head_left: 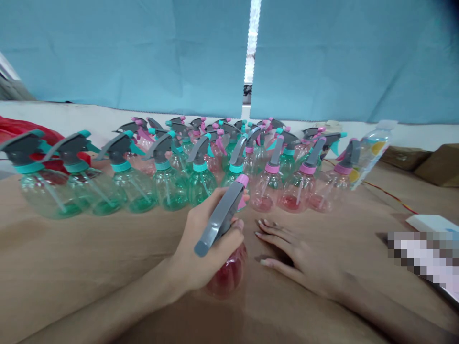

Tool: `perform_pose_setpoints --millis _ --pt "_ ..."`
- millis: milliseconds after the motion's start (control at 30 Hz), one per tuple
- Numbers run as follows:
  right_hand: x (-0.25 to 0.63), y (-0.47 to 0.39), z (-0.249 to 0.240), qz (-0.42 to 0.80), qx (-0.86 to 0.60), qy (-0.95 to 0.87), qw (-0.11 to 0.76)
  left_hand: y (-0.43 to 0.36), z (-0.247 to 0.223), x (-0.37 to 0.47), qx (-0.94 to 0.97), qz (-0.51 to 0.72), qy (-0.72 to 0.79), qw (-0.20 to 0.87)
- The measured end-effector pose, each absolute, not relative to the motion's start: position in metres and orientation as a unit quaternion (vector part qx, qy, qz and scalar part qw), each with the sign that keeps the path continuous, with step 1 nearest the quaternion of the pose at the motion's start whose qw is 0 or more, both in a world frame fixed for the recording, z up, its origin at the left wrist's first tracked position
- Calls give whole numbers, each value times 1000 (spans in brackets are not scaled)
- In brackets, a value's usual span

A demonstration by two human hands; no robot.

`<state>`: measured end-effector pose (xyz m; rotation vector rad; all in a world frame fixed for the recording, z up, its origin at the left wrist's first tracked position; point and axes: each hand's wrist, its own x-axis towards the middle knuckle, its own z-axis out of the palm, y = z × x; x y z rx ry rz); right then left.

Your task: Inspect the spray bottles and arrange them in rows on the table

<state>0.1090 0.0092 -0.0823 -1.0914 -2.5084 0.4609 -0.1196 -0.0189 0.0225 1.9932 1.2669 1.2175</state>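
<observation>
My left hand (pixel 206 253) is wrapped round the neck of a pink spray bottle (pixel 229 274) with a grey trigger head and pink nozzle. The bottle stands at the front middle of the brown table, its collar hidden by my fingers. To its right, my right hand (pixel 297 255) rests on the table with fingers spread, holding nothing. Just beyond both hands runs a row of spray bottles: green ones with teal collars, such as a green spray bottle (pixel 174 191), on the left, and pink ones, such as a pink spray bottle (pixel 296 193), on the right.
More spray bottles crowd behind the front row. A clear labelled drink bottle (pixel 375 148) stands at their right end, with brown cardboard boxes (pixel 441 165) beyond. A white box (pixel 432 222) and a pixelated object lie far right. Red fabric (pixel 25 131) is at left; a blue curtain (pixel 107 57) hangs behind.
</observation>
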Motion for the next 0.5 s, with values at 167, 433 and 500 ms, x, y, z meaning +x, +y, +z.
perform_pose_setpoints --millis 167,433,500 --pt "110 10 -85 163 -382 -890 187 -18 23 -120 732 446 460 231" --pt "110 10 -84 164 -383 -890 185 -18 22 -120 727 444 466 238" --pt "109 9 -83 161 -386 -890 180 -18 22 -120 729 445 462 240"
